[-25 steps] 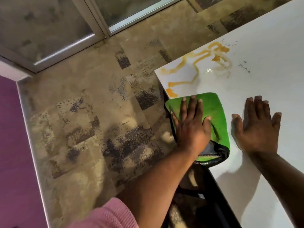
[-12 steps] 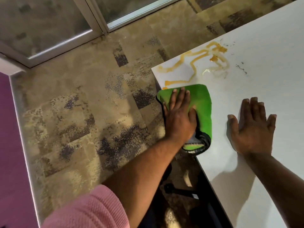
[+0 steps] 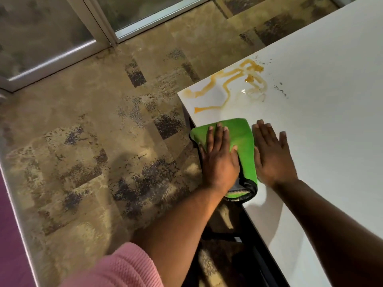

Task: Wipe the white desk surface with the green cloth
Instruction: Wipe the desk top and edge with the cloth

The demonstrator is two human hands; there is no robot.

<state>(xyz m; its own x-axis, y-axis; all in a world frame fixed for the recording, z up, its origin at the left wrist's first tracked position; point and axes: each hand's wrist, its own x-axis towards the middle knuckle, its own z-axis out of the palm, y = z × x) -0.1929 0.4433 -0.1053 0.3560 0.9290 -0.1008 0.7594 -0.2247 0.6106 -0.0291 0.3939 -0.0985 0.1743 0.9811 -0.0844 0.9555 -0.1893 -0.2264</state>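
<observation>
A folded green cloth (image 3: pixel 243 137) with a black trim lies at the left edge of the white desk (image 3: pixel 321 104), near its corner. My left hand (image 3: pixel 219 160) presses flat on the cloth's left half, fingers stretched forward. Beside it, my right hand (image 3: pixel 271 158) rests palm-down on the bare desk, its thumb side touching the cloth's right edge. An orange liquid spill (image 3: pixel 228 85) streaks the desk corner just beyond the cloth, a short gap away from it.
Dark crumbs (image 3: pixel 280 91) dot the desk to the right of the spill. Patterned beige carpet (image 3: pixel 103 141) lies left of the desk, with glass door frames (image 3: pixel 99 27) at the back. A dark desk frame (image 3: pixel 238 235) shows under the near edge.
The left hand has pushed the cloth forward along the desk edge, closer to the spill. The right hand has slid left until it touches the cloth.
</observation>
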